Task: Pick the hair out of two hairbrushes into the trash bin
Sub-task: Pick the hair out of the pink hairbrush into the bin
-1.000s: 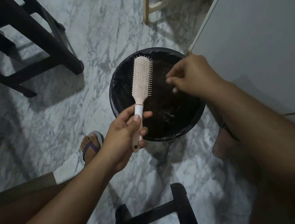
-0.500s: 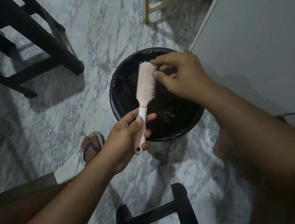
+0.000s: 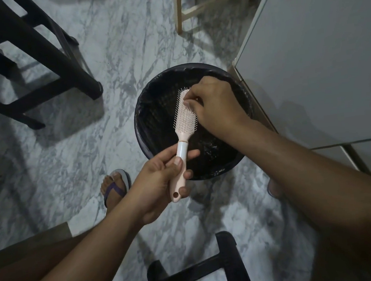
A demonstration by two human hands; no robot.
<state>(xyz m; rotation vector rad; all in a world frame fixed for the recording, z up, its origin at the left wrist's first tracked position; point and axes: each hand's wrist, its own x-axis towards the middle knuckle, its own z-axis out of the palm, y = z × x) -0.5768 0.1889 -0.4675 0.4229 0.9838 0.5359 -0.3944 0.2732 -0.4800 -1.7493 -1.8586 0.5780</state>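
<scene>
Hovering over the trash bin (image 3: 138,130), the pink hairbrush (image 3: 186,117) points its head away from the person. The left hand (image 3: 159,184) grips its handle. The right hand (image 3: 216,103), nearer the head, has curled fingers (image 3: 187,103) pinching bristles near the far tip. Any hair is too fine to see.

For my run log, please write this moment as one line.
left hand: grips hairbrush handle | right hand: pinches bristles | hairbrush: over trash bin
</scene>
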